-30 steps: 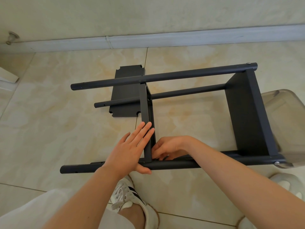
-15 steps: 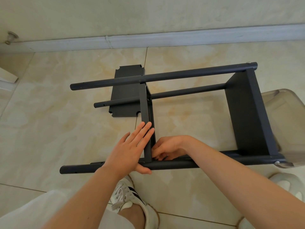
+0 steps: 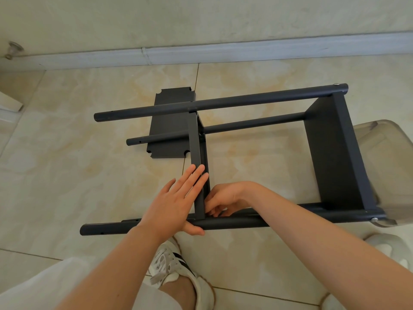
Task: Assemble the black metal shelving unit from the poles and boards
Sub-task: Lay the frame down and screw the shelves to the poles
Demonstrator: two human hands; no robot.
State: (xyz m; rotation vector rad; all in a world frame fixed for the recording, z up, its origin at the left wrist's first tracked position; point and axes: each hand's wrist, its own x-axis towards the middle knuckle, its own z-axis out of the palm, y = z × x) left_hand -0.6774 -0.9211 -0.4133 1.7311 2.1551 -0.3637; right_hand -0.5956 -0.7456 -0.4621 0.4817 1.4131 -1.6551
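The black shelving unit lies on its side on the tiled floor. Its near pole (image 3: 234, 222) and far pole (image 3: 223, 102) run left to right, with a lower far pole (image 3: 252, 124) behind. A middle board (image 3: 196, 153) stands between the poles, and an end board (image 3: 335, 153) closes the right side. My left hand (image 3: 176, 202) presses flat with straight fingers against the middle board, its thumb on the near pole. My right hand (image 3: 223, 199) has curled fingers at the joint of that board and the near pole; whatever they pinch is hidden.
A loose black board (image 3: 169, 121) lies flat on the floor behind the frame. A translucent grey chair (image 3: 388, 166) stands at the right against the unit's end. The wall and baseboard (image 3: 223, 51) run along the back. My shoe (image 3: 176, 269) is below the near pole.
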